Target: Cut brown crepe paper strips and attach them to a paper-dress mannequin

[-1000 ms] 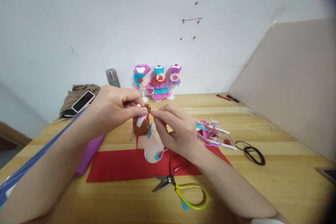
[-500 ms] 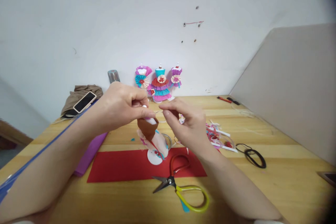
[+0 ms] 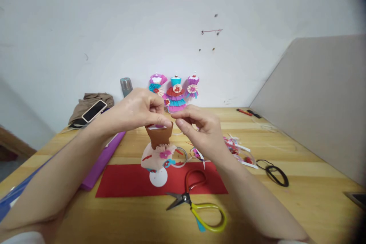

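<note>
My left hand is closed at the top of a small dress form, its fingers hiding the neck. The form wears a brown bodice and a pale skirt with a pink flower and red and blue bits; its round white base hangs over a red sheet. My right hand is just right of the left, thumb and forefinger drawn together in a pinch. Whatever it pinches is too small to make out. Below lie scissors with one red and one yellow handle, blades apart.
Three dressed paper forms stand against the wall. Paper scraps and a black hair tie lie to the right. On the left are a purple sheet, a phone on brown cloth and a grey can.
The dress form has turned and swung, so the bodice and flowered skirt now face me and the base sits further left. My hands have stayed close together, with the right slightly further left.
</note>
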The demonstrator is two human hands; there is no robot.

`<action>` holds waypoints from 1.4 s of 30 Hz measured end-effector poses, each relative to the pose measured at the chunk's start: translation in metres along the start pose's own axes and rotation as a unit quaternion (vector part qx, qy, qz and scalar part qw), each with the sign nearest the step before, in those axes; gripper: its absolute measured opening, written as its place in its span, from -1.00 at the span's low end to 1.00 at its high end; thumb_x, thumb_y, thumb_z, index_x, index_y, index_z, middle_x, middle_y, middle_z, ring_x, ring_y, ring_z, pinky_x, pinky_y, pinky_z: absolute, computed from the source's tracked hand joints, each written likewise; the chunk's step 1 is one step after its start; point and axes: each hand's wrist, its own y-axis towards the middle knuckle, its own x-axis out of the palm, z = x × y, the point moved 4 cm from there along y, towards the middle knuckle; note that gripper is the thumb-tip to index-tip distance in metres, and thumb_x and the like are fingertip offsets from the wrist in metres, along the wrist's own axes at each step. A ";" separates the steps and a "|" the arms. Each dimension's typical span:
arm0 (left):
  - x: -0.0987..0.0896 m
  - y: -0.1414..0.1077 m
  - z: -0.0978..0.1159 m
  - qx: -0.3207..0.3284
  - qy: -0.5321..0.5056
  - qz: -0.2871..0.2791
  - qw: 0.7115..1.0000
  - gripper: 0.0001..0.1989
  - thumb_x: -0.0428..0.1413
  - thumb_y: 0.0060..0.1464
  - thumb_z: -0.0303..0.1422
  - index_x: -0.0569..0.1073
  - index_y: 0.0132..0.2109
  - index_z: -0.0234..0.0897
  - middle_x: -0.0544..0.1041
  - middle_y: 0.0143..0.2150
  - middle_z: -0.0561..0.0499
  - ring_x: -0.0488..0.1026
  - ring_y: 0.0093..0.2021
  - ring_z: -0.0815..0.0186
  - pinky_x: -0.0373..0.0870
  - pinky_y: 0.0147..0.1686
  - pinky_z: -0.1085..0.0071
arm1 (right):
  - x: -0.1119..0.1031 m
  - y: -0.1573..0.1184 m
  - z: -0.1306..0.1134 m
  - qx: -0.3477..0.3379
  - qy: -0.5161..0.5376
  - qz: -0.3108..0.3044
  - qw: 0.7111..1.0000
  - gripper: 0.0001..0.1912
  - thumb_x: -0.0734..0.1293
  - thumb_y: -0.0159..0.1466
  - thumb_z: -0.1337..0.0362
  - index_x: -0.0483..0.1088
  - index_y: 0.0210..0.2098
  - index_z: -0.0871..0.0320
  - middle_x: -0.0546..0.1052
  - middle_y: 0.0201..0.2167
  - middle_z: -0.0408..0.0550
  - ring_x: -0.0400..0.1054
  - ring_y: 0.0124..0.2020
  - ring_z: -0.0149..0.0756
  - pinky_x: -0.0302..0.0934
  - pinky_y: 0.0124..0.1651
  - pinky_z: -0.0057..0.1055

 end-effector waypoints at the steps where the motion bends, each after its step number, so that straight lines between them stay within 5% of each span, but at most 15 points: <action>1: 0.000 -0.001 -0.001 -0.003 -0.006 -0.005 1.000 -0.76 0.22 -0.10 -0.38 0.38 -0.61 -0.33 0.27 -0.67 0.16 0.10 -0.61 0.51 0.03 -0.62 0.51 | 0.001 0.003 0.001 0.010 0.011 -0.009 1.000 -0.87 0.32 0.20 0.33 0.53 -0.36 0.18 0.46 -0.53 -0.14 0.26 -0.53 -0.44 0.14 -0.49 -0.46; 7: -0.002 -0.006 -0.003 -0.029 -0.032 -0.023 0.999 -0.83 0.19 -0.08 -0.37 0.47 -0.55 -0.34 0.35 -0.63 0.13 0.20 -0.58 0.49 0.08 -0.59 0.53 | 0.013 0.020 0.007 0.083 0.091 -0.101 0.987 -0.90 0.37 0.11 0.30 0.52 -0.43 0.21 0.50 -0.55 -0.15 0.27 -0.54 -0.46 0.15 -0.48 -0.48; 12: -0.008 -0.011 -0.001 0.023 -0.002 -0.048 0.999 -0.79 0.10 0.00 -0.36 0.48 -0.53 -0.32 0.34 -0.63 0.13 0.22 -0.60 0.49 0.10 -0.60 0.56 | 0.018 0.022 0.010 0.093 0.103 -0.119 0.983 -0.88 0.38 0.13 0.27 0.52 -0.42 0.22 0.53 -0.52 -0.11 0.34 -0.50 -0.42 0.21 -0.44 -0.45; 18: -0.012 -0.018 -0.005 0.043 0.044 -0.041 0.997 -0.76 0.07 0.06 -0.31 0.54 -0.46 -0.31 0.37 -0.61 0.12 0.25 -0.58 0.48 0.13 -0.60 0.57 | 0.005 0.017 0.014 0.053 0.108 -0.113 0.986 -0.89 0.41 0.14 0.25 0.53 -0.38 0.17 0.46 -0.51 -0.15 0.26 -0.49 -0.44 0.15 -0.45 -0.45; 28: -0.012 -0.020 -0.003 0.063 0.066 -0.044 0.995 -0.78 0.06 0.06 -0.36 0.53 -0.47 -0.30 0.40 -0.62 0.11 0.28 -0.59 0.47 0.15 -0.57 0.55 | 0.017 0.028 0.038 -0.050 0.190 -0.283 0.939 -0.71 0.47 0.15 0.09 0.48 -0.28 0.17 0.36 -0.43 -0.18 0.19 -0.46 -0.46 0.18 -0.40 -0.44; 42: -0.012 -0.019 0.000 0.100 0.051 -0.065 0.991 -0.80 0.05 0.07 -0.39 0.51 -0.47 -0.30 0.48 -0.56 0.08 0.35 -0.54 0.45 0.22 -0.52 0.54 | 0.022 0.042 0.017 -0.107 0.136 -0.417 0.892 -0.69 0.37 0.25 0.02 0.49 -0.31 0.17 0.43 -0.28 -0.08 0.31 -0.31 -0.43 0.29 -0.24 -0.40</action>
